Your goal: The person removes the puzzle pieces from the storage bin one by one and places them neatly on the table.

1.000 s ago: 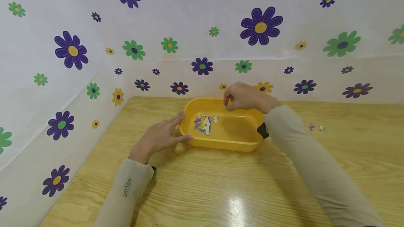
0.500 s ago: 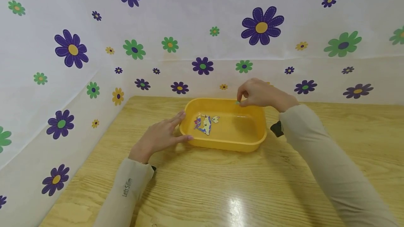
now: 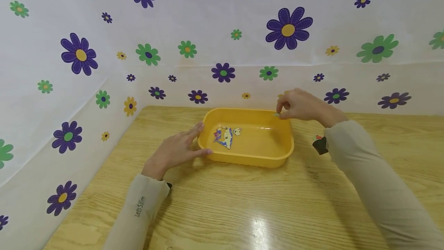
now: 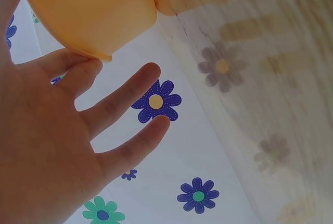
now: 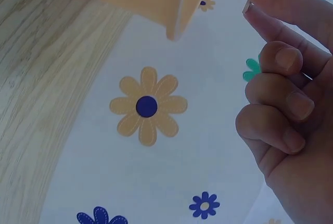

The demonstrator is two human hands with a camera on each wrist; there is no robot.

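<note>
A yellow tray (image 3: 249,161) stands on the wooden table, with a blue and cream sticker-like piece (image 3: 227,137) and a small pale piece (image 3: 237,131) lying inside at its left. My left hand (image 3: 175,151) touches the tray's left end, fingers extended; in the left wrist view that hand (image 4: 67,114) has its fingers spread by the rim. Above the tray's back right corner, my right hand (image 3: 303,105) pinches a tiny greenish piece (image 3: 276,114) between thumb and forefinger. The right wrist view has the same hand (image 5: 291,94) with its other fingers curled.
Small red and green bits (image 3: 317,138) lie on the table right of the tray, partly hidden by the dark wrist strap (image 3: 320,146). A white flowered cloth (image 3: 208,49) rises behind the table and along its left side.
My right hand has moved right along the tray's back edge, with the tiny piece still pinched. The left hand and the tray have stayed in place.
</note>
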